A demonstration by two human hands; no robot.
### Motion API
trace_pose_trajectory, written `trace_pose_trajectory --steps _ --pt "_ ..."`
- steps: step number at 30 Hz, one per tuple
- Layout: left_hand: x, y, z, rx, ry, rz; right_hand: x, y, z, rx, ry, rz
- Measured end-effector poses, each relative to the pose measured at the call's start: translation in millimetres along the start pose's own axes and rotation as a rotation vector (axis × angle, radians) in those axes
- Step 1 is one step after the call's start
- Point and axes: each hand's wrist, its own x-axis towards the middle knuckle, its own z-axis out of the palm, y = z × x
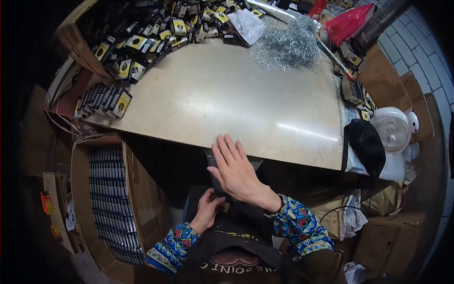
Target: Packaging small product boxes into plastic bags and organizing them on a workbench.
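Note:
My right hand (236,174) lies flat with its fingers stretched out and close together. Its fingertips reach over the front edge of the pale tabletop (227,102), and the palm covers part of a dark, flat-looking thing (211,160) at that edge. Closer to my body, my left hand (206,211) is closed, thumb and fingers pressed together beside the dark thing. A small yellowish-brown piece (226,207) shows by its fingertips; I cannot tell what it is or how firmly it is held. Patterned blue sleeves cover both forearms.
Many small black-and-yellow boxes (137,42) pile up at the back left, with a short row (104,100) at the left corner. A tangle of silvery wire-like strands (291,45) lies far right. A white fan (391,128) and black cloth (365,146) stand right; a filled carton (82,189) sits lower left.

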Motion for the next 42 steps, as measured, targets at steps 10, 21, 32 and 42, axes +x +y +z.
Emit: trace_pose_trajectory --steps 10,21,32,42 --pt "-7.6 -14.5 3.6 0.480 0.002 0.279 -48.7 16.9 -16.4 0.480 -0.051 0.142" --pt "-32.1 -2.0 -25.7 1.192 0.283 0.677 -101.5 -15.2 34.4 0.421 0.062 -0.014" --pt "-23.7 34.3 14.1 1.125 0.286 1.070 -74.0 -25.1 29.4 1.001 0.160 0.293" --pt "-28.7 49.9 30.9 1.228 0.293 0.926 -62.6 -39.9 19.8 0.954 0.169 0.551"
